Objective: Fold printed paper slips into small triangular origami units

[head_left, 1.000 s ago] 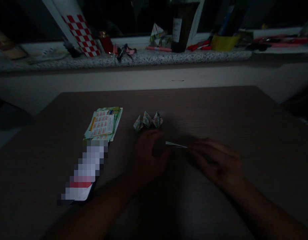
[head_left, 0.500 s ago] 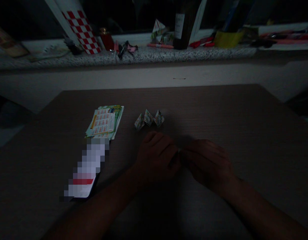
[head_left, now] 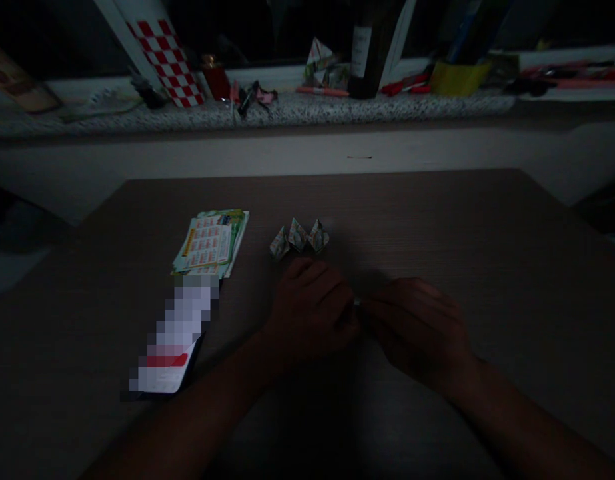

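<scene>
My left hand point(head_left: 312, 303) is closed, its fingers curled in a pinch above the dark table. Facing it, my right hand point(head_left: 420, 327) is also closed, thumb and fingers pressed together. Between the two sets of fingertips shows a tiny pale bit of a small piece of paper point(head_left: 358, 303); the rest is hidden by my fingers and the dim light. Just beyond my left hand stand three small pointed folded paper pieces: a left one point(head_left: 279, 244), a middle one point(head_left: 297, 235) and a right one point(head_left: 318, 237).
Left of the folded pieces lies a stack of printed paper sheets point(head_left: 207, 243). A phone point(head_left: 170, 379) with a lit, blurred-out screen lies nearer me. Behind the table point(head_left: 437, 220), a speckled stone sill point(head_left: 307, 110) carries a dark bottle point(head_left: 366, 60), a red-checkered container point(head_left: 167, 63) and a yellow holder point(head_left: 460, 79).
Both hands keep nearly the same place and grip. Slightly more of the pale paper shows between the fingertips. The whole view has shifted a little.
</scene>
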A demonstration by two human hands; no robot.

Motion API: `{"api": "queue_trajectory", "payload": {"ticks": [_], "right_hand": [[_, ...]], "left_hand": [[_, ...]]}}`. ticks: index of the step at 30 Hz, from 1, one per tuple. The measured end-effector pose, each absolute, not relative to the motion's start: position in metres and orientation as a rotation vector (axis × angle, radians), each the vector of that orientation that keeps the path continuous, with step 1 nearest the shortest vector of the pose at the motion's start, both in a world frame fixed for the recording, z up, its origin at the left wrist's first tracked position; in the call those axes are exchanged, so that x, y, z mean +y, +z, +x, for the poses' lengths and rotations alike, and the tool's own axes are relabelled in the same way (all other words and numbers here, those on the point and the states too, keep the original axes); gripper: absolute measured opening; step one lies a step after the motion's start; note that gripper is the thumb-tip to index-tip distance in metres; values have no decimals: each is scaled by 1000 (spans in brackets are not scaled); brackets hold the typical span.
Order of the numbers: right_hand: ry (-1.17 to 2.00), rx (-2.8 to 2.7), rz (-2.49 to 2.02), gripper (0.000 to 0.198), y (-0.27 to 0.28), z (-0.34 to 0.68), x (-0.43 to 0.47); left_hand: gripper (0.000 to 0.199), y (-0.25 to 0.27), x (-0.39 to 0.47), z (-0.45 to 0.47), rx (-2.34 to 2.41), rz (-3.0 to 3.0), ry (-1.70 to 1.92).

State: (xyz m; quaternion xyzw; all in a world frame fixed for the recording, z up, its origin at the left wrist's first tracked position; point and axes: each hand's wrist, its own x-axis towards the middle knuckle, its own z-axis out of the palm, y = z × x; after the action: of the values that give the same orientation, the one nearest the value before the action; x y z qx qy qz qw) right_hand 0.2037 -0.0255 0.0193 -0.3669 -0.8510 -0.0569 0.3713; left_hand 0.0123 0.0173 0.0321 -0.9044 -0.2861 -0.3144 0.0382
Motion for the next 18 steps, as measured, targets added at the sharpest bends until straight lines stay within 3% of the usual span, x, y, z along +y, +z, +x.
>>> {"api": "queue_trajectory", "payload": {"ticks": [18], "right_hand": [[-102,-2070,-1062,15,41,225,-24]], "left_hand": [[4,37,29,-2,-1091,-2649,-1093]]}}
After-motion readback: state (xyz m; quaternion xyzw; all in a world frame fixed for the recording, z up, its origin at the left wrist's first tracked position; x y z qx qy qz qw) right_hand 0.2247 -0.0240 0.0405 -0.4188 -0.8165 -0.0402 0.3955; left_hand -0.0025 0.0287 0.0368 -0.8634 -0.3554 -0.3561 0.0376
